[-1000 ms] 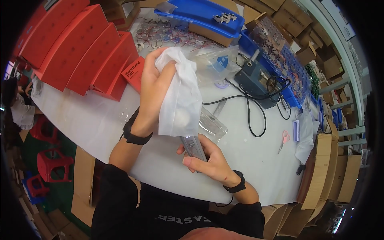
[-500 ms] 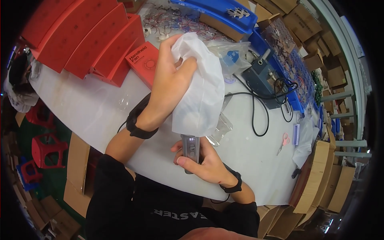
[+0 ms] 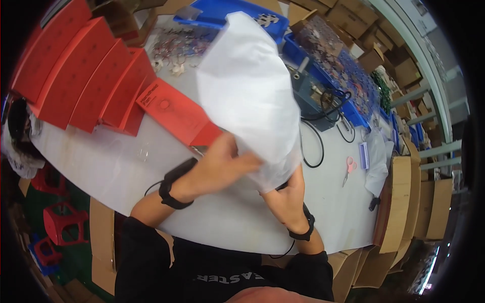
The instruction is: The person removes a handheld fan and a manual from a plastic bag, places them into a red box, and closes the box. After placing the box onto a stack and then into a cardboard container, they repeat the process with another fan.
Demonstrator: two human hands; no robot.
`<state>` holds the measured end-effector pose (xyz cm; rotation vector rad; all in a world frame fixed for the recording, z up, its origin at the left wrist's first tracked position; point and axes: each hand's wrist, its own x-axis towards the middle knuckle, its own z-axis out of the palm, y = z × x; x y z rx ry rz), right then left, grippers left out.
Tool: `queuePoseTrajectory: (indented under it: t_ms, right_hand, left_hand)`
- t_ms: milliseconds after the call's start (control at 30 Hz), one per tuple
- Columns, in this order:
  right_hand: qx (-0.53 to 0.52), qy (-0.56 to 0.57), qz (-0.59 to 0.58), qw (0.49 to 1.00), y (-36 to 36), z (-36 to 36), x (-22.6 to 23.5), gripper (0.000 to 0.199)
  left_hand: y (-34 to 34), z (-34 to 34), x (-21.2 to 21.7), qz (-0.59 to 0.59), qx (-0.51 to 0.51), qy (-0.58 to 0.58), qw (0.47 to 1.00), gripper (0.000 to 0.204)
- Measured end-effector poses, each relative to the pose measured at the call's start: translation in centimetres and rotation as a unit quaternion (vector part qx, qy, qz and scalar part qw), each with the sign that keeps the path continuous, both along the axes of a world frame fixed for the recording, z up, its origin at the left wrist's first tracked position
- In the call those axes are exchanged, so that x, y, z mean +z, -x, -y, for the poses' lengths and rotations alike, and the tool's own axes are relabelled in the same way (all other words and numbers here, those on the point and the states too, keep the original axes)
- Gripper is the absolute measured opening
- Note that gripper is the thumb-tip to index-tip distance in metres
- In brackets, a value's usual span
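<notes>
A white, thin bag (image 3: pixel 247 86) stands upright over the table, puffed wide and covering the head of a handheld fan. My right hand (image 3: pixel 287 201) is closed around the fan's handle below the bag; the handle is almost wholly hidden by the bag and fingers. At the bag's lower left edge is my left hand (image 3: pixel 217 166), somewhat blurred, its thumb in front of the film and its fingers behind, closed on it. Just beyond that hand lies a red fan box (image 3: pixel 174 112), its near end flap open.
Red boxes (image 3: pixel 76 76) stand stacked at the left. Blue trays (image 3: pixel 323 63) of small parts line the back, near a dark machine (image 3: pixel 310 96) with a black cable. Pink-handled scissors (image 3: pixel 349 169) lie at the right on the white table (image 3: pixel 333 217). Cardboard boxes (image 3: pixel 399 202) flank it.
My left hand has come down from the bag's top to its lower edge. The bag now spreads wider and hides the fan's handle. The view has shifted, showing more of the red box.
</notes>
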<state>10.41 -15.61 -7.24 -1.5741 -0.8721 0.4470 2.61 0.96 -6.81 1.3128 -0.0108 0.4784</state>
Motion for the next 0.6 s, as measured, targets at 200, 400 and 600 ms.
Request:
queuePoseTrajectory:
  t_ms: [200, 400, 600]
  right_hand:
    - [-0.063, -0.059, 0.078, 0.993, 0.3, 0.7, 1.3, 0.071]
    - [-0.052, -0.061, 0.434, 0.897, -1.2, 1.6, 1.8, 0.082]
    - [-0.005, -0.133, 0.401, 0.906, -3.0, 1.1, 2.5, 0.082]
  left_hand:
    - [-0.2, 1.8, 0.9, -0.089, -0.068, 0.18, 0.977, 0.051]
    - [0.4, 1.2, 1.5, -0.086, -0.122, 0.271, 0.951, 0.058]
    - [2.6, 4.3, 0.6, -0.11, -0.216, 0.337, 0.91, 0.049]
